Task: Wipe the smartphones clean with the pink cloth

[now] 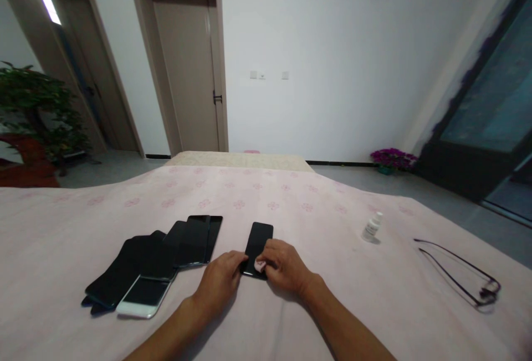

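Observation:
A black smartphone (258, 235) lies face up on the pink cloth in front of me, its screen dark. My left hand (221, 279) grips the phone's lower left edge, thumb at the border of the screen. Pinched in the closed fingers of my right hand (286, 266) is a small pale pink wiping cloth (260, 266), pressed against the lower right of the screen. To the left, several dark phones (133, 261) overlap in a pile, with a white-framed phone (139, 310) at its near end.
A small white spray bottle (372, 227) stands right of my hands. Farther right lie eyeglasses (461, 272) with their arms unfolded. The patterned pink tablecloth (332, 305) covers the surface. Beyond are a closed door (187, 73), a leafy plant (37, 106) and purple flowers (393, 159).

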A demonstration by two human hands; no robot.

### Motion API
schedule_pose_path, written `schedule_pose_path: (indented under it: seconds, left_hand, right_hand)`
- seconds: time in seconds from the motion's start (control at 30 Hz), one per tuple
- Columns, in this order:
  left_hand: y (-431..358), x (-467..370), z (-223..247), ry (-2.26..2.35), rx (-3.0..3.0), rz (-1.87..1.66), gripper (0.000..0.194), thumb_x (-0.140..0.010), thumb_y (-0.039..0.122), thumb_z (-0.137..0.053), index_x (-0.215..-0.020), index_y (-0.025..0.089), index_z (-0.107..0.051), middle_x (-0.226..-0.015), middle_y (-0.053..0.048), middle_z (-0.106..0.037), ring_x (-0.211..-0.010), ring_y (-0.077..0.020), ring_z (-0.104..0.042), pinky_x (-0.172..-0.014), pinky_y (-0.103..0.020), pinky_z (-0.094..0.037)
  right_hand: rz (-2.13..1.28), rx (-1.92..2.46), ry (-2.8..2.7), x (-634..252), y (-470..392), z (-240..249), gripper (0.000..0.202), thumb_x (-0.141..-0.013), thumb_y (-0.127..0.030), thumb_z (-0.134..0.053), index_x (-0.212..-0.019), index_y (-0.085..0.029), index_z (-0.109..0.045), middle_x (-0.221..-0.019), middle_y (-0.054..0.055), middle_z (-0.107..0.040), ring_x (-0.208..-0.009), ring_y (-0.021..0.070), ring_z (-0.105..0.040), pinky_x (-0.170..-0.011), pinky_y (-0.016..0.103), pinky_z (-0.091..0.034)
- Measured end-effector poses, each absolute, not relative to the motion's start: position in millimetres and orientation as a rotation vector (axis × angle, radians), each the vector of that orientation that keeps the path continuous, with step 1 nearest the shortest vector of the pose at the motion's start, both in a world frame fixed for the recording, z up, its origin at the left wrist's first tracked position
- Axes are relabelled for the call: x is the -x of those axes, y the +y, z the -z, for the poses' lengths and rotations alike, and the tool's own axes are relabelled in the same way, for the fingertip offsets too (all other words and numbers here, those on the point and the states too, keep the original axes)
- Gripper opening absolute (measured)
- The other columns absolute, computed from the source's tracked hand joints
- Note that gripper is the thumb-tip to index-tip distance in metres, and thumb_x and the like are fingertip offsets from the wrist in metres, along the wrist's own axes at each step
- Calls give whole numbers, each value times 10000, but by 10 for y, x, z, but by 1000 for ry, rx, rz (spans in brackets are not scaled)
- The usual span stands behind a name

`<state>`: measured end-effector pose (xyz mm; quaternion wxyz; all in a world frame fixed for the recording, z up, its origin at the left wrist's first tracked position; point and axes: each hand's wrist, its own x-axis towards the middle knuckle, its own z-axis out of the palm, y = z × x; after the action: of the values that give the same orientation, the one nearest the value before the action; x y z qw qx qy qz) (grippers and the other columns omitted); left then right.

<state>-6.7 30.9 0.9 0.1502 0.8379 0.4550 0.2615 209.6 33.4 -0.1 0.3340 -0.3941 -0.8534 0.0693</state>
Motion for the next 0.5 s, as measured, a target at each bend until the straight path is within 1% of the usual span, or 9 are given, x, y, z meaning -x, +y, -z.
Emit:
schedule_pose_path:
  seconds: [0.1, 0.23, 0.3, 0.37, 0.43, 0.5]
  left_hand:
    - [355, 66, -53, 1321, -2390, -702, 376, -865, 44, -445, -1106, 188, -695, -1088, -50, -726, -1014, -172, -661, -940, -280, -474]
    - [336, -7, -188, 1391, -2460, -501, 360, -880, 81, -461, -1153, 177, -675, -1119, -79, -708, -1060, -191, -640, -946, -293, -458]
    - [277, -91, -260, 1428, -2505, -382, 298, -894, 162, -506, -1137, 186, -675, -1134, -87, -689, -1073, -214, -626, -931, -309, -458]
    - [192, -209, -311, 1480, -2515, -293, 269, -900, 325, -562, -1101, 192, -681, -1126, -94, -669, -1047, -244, -624, -892, -329, -469]
    - [105, -340, -326, 1619, -2531, -243, 386, -865, 432, -612, -1122, 149, -661, -1119, -132, -650, -1032, -293, -614, -855, -370, -475]
    - [44, -459, -310, 1731, -2592, -213, 469, -829, 453, -653, -1126, 90, -646, -1088, -167, -642, -1008, -324, -601, -856, -411, -463]
  right_hand:
    - [-172, 1038, -2196, -2140, 342, -14, 274, -649, -30, -538, -772, -203, -711, -746, 15, -618, -723, 163, -559, -675, 271, -409]
    - [-255, 997, -2255, -2152, 330, -22, 256, -623, -33, -547, -719, -210, -705, -695, -8, -609, -660, 144, -551, -641, 253, -402]
    - [-265, 1044, -2225, -2155, 344, -8, 249, -633, -36, -551, -723, -212, -702, -711, -9, -621, -677, 145, -565, -654, 249, -412]
    - [-253, 1148, -2131, -2167, 375, 8, 236, -669, -45, -556, -757, -209, -701, -755, 0, -638, -715, 150, -579, -670, 249, -422]
    - [-243, 1265, -2021, -2184, 409, 20, 206, -726, -69, -564, -803, -202, -700, -790, 11, -646, -730, 151, -584, -672, 251, -424]
    - [-242, 1358, -1948, -2202, 433, 25, 157, -786, -109, -575, -827, -197, -699, -800, 17, -647, -721, 149, -582, -669, 257, -423]
